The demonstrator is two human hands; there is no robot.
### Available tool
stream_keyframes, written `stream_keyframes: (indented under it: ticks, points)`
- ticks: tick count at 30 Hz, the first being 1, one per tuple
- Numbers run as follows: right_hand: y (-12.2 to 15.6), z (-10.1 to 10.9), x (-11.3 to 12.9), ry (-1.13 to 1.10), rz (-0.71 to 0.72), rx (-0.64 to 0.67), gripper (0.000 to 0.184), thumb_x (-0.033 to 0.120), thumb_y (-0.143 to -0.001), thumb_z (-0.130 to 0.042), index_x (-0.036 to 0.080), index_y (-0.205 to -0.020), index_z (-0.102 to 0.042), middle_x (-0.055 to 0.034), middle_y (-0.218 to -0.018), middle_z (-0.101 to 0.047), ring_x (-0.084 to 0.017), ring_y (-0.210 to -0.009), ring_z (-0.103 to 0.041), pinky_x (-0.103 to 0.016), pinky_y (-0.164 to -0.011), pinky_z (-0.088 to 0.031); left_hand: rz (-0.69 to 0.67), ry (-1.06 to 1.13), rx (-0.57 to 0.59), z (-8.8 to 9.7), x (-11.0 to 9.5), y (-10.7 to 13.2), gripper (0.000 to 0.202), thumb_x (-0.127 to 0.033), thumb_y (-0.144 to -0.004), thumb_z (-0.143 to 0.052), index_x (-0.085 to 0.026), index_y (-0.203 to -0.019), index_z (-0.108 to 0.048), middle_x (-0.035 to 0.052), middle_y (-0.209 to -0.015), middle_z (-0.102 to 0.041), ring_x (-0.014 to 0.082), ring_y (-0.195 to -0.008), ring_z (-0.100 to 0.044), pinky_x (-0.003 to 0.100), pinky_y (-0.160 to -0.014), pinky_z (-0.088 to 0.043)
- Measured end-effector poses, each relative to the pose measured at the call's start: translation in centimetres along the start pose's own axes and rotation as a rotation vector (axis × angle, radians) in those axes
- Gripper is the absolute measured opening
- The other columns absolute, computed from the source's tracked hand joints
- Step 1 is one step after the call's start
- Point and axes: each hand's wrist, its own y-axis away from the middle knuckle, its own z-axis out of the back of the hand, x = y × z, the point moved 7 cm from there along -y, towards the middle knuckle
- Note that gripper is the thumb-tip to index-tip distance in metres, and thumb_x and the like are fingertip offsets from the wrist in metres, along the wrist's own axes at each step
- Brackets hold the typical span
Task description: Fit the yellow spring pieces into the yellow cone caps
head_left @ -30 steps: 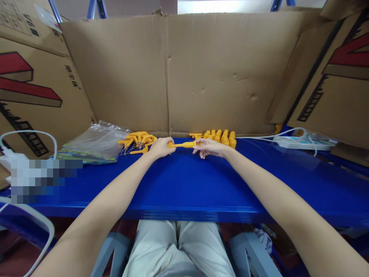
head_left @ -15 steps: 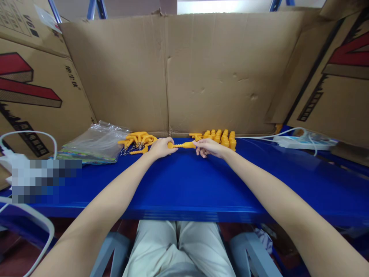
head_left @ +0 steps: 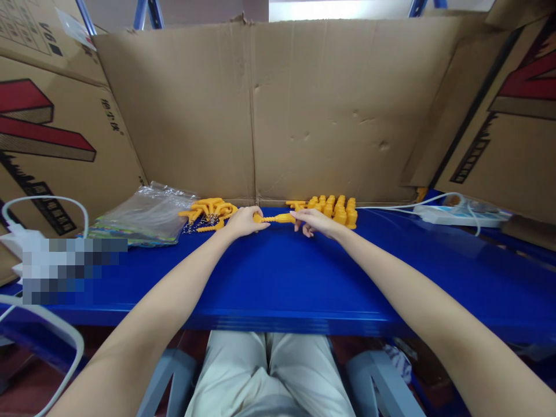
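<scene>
Yellow ribbed piece point(head_left: 282, 218), held sideways between hands point(head_left: 241, 222) point(head_left: 319, 221).

The yellow piece point(head_left: 283, 218) looks plastic, the blue tabletop point(head_left: 286, 272) glossy, the panel point(head_left: 347, 104) matt cardboard.

Two hands point(head_left: 242, 222) hold one yellow threaded rod point(head_left: 266, 219). One white power strip point(head_left: 443, 216) lies far right; two grey armrests point(head_left: 177, 362) stand near.

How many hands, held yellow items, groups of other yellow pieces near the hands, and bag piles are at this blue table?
Hands: 2, left hand and right hand
Held: 1, yellow item
Yellow groups: 2, one with chains, one in rows
Bag piles: 1, clear bag pile
Total: 6
</scene>
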Motion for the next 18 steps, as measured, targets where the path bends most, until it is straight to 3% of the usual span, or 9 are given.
stream_keyframes:
  ticks: [3, 5, 7, 11, 18]
  points:
    - [0.3, 0.7, 1.9, 0.274, 0.312, -0.189, 0.036, 0.045, -0.079, -0.067, 0.019, -0.104, -0.060, -0.0094, -0.101, -0.067, -0.016, -0.073, -0.063, -0.029, -0.064, -0.052, -0.002, 0.037, 0.003, 0.0, 0.0, 0.0, 0.031, -0.047, -0.068, -0.067, -0.020, -0.081, -0.062, -0.0020, -0.058, -0.062, 0.0149, -0.060, -0.055, 0.025, -0.056, -0.032]
    - [0.9, 0.2, 3.3, 0.500, 0.508, -0.232, 0.035, 0.037, -0.077, -0.070, 0.020, -0.106, -0.062, -0.0108, -0.109, -0.065, -0.023, -0.095, -0.062, -0.040, -0.086, -0.049, -0.003, 0.072, 0.014, -0.1, -0.1, 0.0, 0.030, -0.047, -0.068, -0.067, -0.020, -0.080, -0.062, -0.0023, -0.056, -0.061, 0.0145, -0.058, -0.055, 0.025, -0.057, -0.033]
    - [1.3, -0.6, 4.0, 0.688, 0.594, -0.194, 0.026, 0.031, -0.080, -0.066, 0.018, -0.102, -0.065, -0.0123, -0.105, -0.066, -0.027, -0.103, -0.060, -0.045, -0.094, -0.043, -0.011, 0.102, 0.022, -0.1, -0.3, 0.1, 0.028, -0.045, -0.068, -0.068, -0.019, -0.079, -0.061, -0.0027, -0.055, -0.060, 0.0140, -0.056, -0.054, 0.025, -0.057, -0.034]
    - [1.7, -1.0, 4.6, 0.818, 0.621, -0.142, 0.021, 0.028, -0.084, -0.061, 0.016, -0.101, -0.067, -0.0129, -0.098, -0.069, -0.027, -0.097, -0.062, -0.042, -0.091, -0.043, -0.025, 0.113, 0.015, 0.0, -0.8, 0.2, 0.027, -0.043, -0.067, -0.069, -0.020, -0.077, -0.060, -0.0037, -0.054, -0.059, 0.0130, -0.055, -0.054, 0.024, -0.057, -0.035]
    - [1.0, -0.1, 4.2, 0.662, 0.493, -0.114, 0.025, 0.035, -0.079, -0.066, 0.017, -0.095, -0.071, -0.0085, -0.091, -0.070, -0.021, -0.078, -0.063, -0.033, -0.074, -0.047, -0.073, -0.017, -0.044, 0.5, -1.4, 0.3, 0.033, -0.050, -0.067, -0.068, -0.021, -0.082, -0.061, -0.0038, -0.056, -0.057, 0.0138, -0.058, -0.052, 0.024, -0.057, -0.033]
